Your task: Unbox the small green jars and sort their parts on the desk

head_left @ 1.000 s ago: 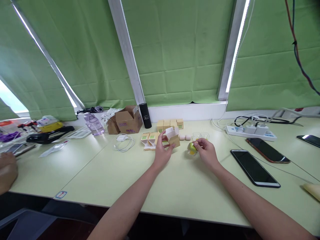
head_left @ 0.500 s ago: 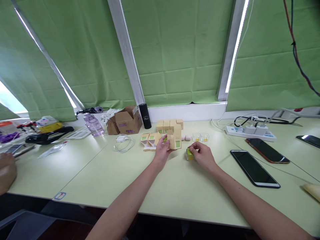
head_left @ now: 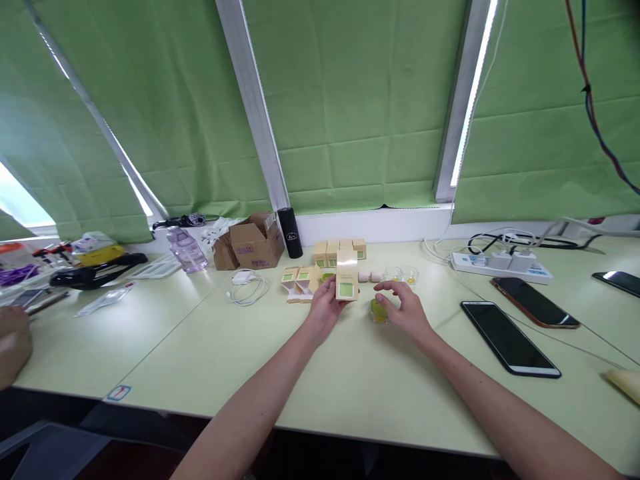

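Note:
My left hand [head_left: 324,312] is closed around a small kraft-card box [head_left: 347,275], upright with its flap up and a green window facing me. My right hand [head_left: 404,311] hovers with thumb and forefinger apart over a small see-through plastic case [head_left: 379,317] on the table; something yellow-green shows in it. Behind that case are two more see-through cases [head_left: 401,275] with yellow spots and small pale pink pieces [head_left: 370,277]. Left of the held box stand open card boxes [head_left: 299,283] with green windows. A row of similar boxes [head_left: 327,252] is farther back.
A brown carton [head_left: 257,243], black cylinder [head_left: 291,232], bottle [head_left: 186,249] and white charger cable [head_left: 249,289] occupy the back left. Phones [head_left: 510,338] and a power strip [head_left: 503,265] lie to the right. Another person's hand [head_left: 14,345] rests at the left edge.
The card box in my left hand has turned upright, its green window now towards me. My right hand has set the plastic case on the table and let go.

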`<state>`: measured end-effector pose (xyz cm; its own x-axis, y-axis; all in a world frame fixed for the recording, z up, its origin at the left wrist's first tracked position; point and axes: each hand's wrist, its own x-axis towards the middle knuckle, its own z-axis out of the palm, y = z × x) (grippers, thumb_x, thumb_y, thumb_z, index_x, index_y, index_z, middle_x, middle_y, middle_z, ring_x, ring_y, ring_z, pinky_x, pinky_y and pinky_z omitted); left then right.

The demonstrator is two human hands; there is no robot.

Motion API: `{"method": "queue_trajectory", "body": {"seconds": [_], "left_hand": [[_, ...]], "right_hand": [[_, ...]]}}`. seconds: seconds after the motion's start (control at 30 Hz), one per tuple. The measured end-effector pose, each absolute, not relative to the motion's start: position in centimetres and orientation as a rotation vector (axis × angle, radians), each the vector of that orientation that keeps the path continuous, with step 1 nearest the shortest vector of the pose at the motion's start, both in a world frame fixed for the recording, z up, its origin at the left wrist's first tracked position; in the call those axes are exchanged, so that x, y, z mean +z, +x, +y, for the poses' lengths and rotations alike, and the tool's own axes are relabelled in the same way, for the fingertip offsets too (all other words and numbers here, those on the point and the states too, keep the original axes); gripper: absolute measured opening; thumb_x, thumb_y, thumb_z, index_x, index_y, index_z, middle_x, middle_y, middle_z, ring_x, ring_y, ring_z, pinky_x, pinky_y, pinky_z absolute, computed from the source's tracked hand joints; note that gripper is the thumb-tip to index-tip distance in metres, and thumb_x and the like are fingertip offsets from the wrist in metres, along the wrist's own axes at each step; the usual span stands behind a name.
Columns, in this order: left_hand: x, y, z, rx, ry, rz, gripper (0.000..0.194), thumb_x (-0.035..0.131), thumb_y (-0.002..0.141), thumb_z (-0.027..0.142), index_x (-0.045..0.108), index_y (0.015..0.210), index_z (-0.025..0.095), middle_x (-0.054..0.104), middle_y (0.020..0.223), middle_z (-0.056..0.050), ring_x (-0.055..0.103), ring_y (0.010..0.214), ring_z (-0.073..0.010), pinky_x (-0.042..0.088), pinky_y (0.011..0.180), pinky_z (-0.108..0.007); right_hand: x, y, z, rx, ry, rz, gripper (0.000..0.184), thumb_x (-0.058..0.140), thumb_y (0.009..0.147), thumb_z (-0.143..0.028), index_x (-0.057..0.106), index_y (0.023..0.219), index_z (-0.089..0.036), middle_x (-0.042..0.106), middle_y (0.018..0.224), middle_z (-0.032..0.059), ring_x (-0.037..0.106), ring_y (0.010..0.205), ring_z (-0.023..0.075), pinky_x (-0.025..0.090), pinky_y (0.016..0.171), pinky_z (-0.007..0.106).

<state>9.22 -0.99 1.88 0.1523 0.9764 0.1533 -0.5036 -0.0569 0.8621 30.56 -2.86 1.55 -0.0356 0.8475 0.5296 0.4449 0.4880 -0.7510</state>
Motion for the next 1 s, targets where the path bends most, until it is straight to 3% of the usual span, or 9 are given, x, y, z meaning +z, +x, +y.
{"method": "queue_trajectory", "body": {"seconds": [0.2, 0.43, 0.6, 0.77, 1.0], "left_hand": [[1.9, 9.9, -1.3, 1.338, 0.957, 0.601, 0.043, 0.079, 0.086, 0.043, 0.067, 0.121, 0.019, 0.076, 0.114, -0.009, 0.075, 0.092, -0.023, 0.057, 0.089, -0.038], [2.1, 10.4, -1.9, 1.321, 1.005, 0.631, 0.05, 0.082, 0.084, 0.047, 0.068, 0.123, 0.019, 0.075, 0.115, -0.008, 0.071, 0.102, -0.0208, 0.054, 0.087, -0.03], [2.3, 10.4, -1.9, 1.314, 1.078, 0.64, 0.05, 0.078, 0.086, 0.051, 0.067, 0.124, 0.02, 0.076, 0.112, -0.009, 0.072, 0.101, -0.0225, 0.052, 0.088, -0.033], [2.0, 10.1, -1.6, 1.36, 1.258, 0.658, 0.051, 0.079, 0.085, 0.048, 0.065, 0.125, 0.02, 0.075, 0.116, -0.011, 0.069, 0.108, -0.0251, 0.047, 0.101, -0.039], [2.2, 10.7, -2.9, 1.324, 1.597, 0.759, 0.058, 0.073, 0.091, 0.043, 0.05, 0.142, 0.026, 0.069, 0.132, -0.011, 0.059, 0.128, -0.0274, 0.042, 0.11, -0.044]], "right_hand": [[1.8, 29.8, -3.4, 0.407, -1.068, -1.724, 0.034, 0.061, 0.093, -0.054, 0.068, 0.112, -0.026, 0.072, 0.119, 0.008, 0.058, 0.117, 0.0312, 0.048, 0.102, 0.052], [1.7, 29.4, -3.5, 0.4, -1.069, -1.761, 0.041, 0.055, 0.095, -0.062, 0.068, 0.11, -0.027, 0.071, 0.117, 0.0085, 0.056, 0.116, 0.0319, 0.046, 0.102, 0.052], [1.9, 29.5, -3.7, 0.555, -1.095, -1.654, 0.043, 0.06, 0.089, -0.066, 0.066, 0.104, -0.026, 0.07, 0.114, 0.0074, 0.057, 0.115, 0.0304, 0.044, 0.102, 0.048], [2.7, 29.8, -3.5, 0.704, -1.092, -1.463, 0.047, 0.061, 0.086, -0.068, 0.066, 0.101, -0.024, 0.071, 0.108, 0.0078, 0.061, 0.109, 0.0291, 0.042, 0.098, 0.045], [3.1, 29.9, -3.1, 0.816, -1.094, -1.334, 0.052, 0.065, 0.081, -0.069, 0.069, 0.101, -0.021, 0.075, 0.106, 0.0107, 0.066, 0.102, 0.0306, 0.041, 0.09, 0.043]]}}
